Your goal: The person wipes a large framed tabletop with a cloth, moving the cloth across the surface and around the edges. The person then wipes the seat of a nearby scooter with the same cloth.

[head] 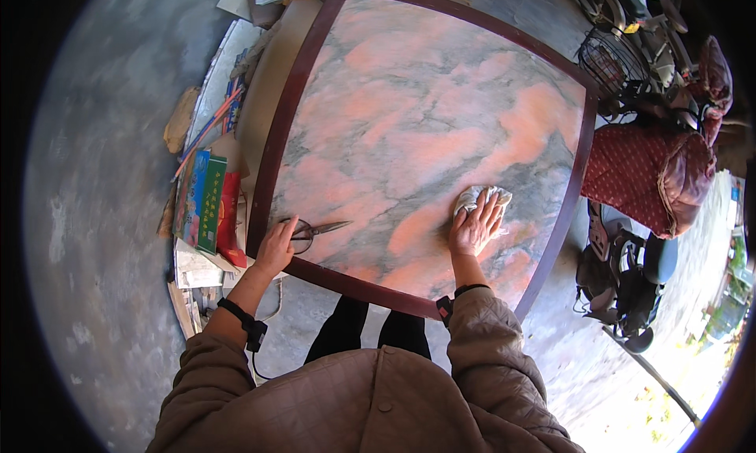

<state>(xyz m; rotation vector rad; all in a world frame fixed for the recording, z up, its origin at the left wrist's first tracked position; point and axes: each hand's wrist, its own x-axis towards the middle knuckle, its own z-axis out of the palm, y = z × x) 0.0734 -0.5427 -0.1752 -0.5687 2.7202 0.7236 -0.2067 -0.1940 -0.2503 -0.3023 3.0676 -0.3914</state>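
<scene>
A table with a pink and grey marbled top [407,140] and a dark red frame stands before me. My right hand [476,228] lies with spread fingers on a crumpled pale cloth [499,198], pressed to the top near its right side. At the near left corner my left hand [279,245] touches the looped handles of metal scissors [323,228]. Their blades lie on the tabletop and point right. Whether the left fingers grip a handle or only rest against it, I cannot tell.
Left of the table are a green box [211,205] bearing writing, a red packet [230,222], boards and blue and orange sticks [212,125]. A scooter with a dark red quilted cover [632,175] stands close to the right edge; a bicycle basket [611,63] is behind it.
</scene>
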